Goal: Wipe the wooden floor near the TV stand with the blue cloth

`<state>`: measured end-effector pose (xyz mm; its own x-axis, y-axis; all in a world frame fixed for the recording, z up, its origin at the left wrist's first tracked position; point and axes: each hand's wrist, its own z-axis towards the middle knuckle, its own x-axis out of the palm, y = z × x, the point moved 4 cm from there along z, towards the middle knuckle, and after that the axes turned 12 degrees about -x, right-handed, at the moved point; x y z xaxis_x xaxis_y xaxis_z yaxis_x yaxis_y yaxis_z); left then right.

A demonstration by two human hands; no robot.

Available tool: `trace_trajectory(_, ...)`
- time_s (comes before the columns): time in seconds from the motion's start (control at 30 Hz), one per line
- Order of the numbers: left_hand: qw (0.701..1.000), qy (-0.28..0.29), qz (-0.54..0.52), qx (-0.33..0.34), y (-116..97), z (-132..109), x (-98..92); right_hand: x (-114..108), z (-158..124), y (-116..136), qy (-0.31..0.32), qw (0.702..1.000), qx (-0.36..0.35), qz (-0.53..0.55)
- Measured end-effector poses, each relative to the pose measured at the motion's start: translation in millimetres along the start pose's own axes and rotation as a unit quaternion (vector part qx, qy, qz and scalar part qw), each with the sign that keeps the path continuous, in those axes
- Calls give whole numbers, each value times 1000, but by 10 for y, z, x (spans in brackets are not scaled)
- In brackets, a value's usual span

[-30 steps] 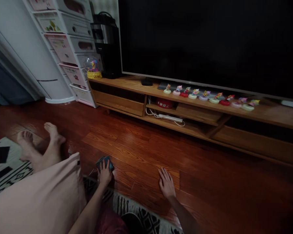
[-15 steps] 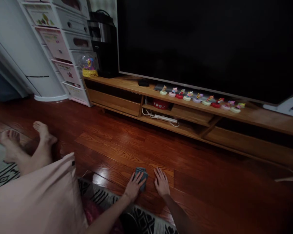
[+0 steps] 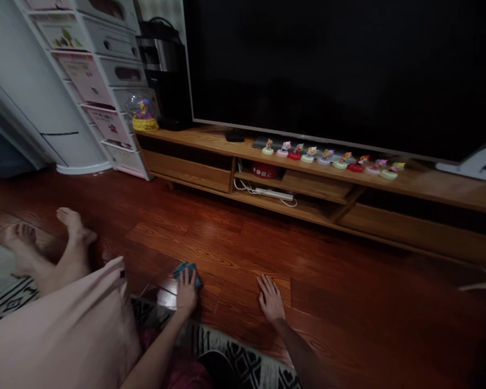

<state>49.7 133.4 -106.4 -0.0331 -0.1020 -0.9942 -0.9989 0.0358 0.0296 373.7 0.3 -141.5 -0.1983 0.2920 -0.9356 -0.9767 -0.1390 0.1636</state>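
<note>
My left hand presses a small folded blue-green cloth against the wooden floor, with its fingers lying over it. Part of the cloth is hidden under the fingers. To the right, my right hand rests palm down on the bare boards, open, its fingers stretched forward. It holds nothing.
A patterned rug lies under me. At left are a pale pink cushion and a person's bare feet. Ahead stands a low wooden TV cabinet with several small figurines, below a large television.
My left hand has slid leftward and slightly forward across the floor, carrying the cloth with it. My right hand stays flat in about the same place. The view has shifted slightly.
</note>
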Motion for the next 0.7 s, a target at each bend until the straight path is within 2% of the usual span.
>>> trace_trajectory(0.07,992,24,-19,119,-434,-208,118,-2,0,4,-2,1000,0,-5)
trace_trajectory(0.17,958,65,-40,277,-1010,-574,314,5,-7,4,-4,1000,-2,-13)
trace_trajectory(0.23,941,83,-50,325,-1231,-717,379,14,-13,0,-4,1000,-4,-14)
trace_trajectory(0.3,938,89,-61,329,-1276,-699,344,22,-17,-4,-3,1000,-6,-15)
trace_trajectory(0.33,944,86,-66,313,-1224,-625,292,25,-19,-6,-3,1000,-8,-17)
trace_trajectory(0.4,964,74,-71,247,-972,-382,153,30,-22,-11,-4,1000,-11,-20)
trace_trajectory(0.47,988,58,-61,131,-552,-92,29,33,-22,-16,-5,1000,-12,-21)
trace_trajectory(0.53,998,26,-47,14,-76,132,-56,32,-22,-20,-6,1000,-12,-18)
trace_trajectory(0.6,995,3,-41,-93,331,241,-83,29,-20,-20,-4,1000,-10,-13)
trace_trajectory(0.63,991,-6,-36,-128,466,253,-84,26,-18,-18,-2,1000,-9,-9)
trace_trajectory(0.7,987,-19,-23,-158,559,219,-77,17,-12,-12,3,1000,-4,-3)
